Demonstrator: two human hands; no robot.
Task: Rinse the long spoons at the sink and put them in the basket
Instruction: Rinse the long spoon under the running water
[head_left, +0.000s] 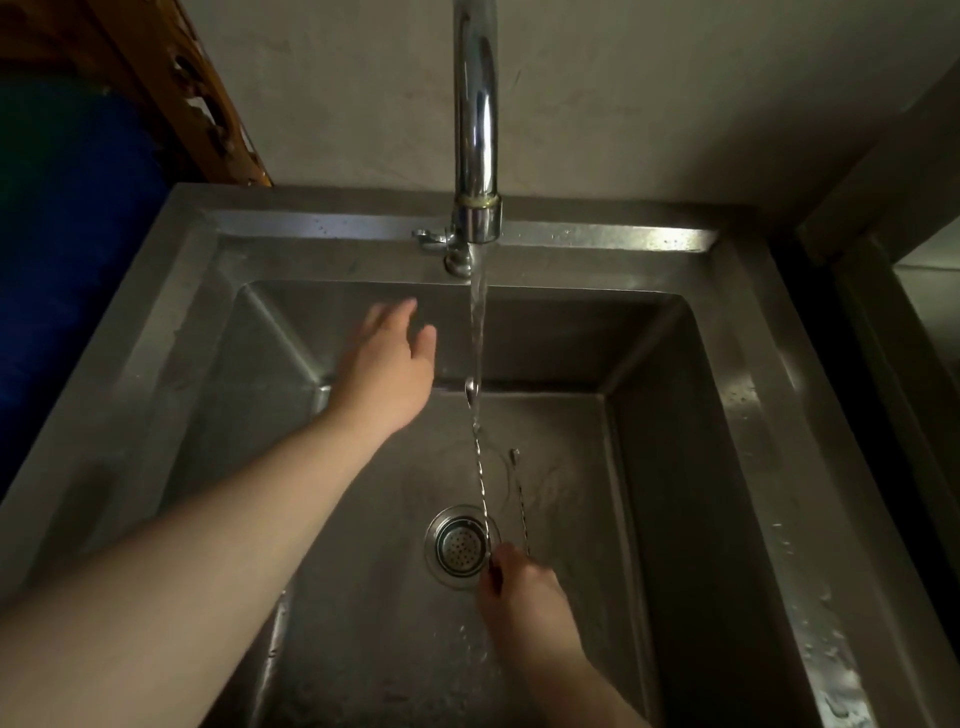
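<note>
My right hand (522, 592) grips the lower end of a long twisted metal spoon (480, 467). The spoon points away from me, and its small bowl sits in the running water stream (478, 332). A second long spoon (518, 499) lies on the sink floor just right of the held one. My left hand (387, 364) hovers over the sink, left of the stream and below the tap, fingers apart and holding nothing. No basket is in view.
The steel sink (753, 415) is deep, with a round strainer drain (460, 545) beside my right hand. A chrome faucet (475, 130) rises at the back rim with a small lever (431, 239) at its base. A blue barrel (67, 234) stands left.
</note>
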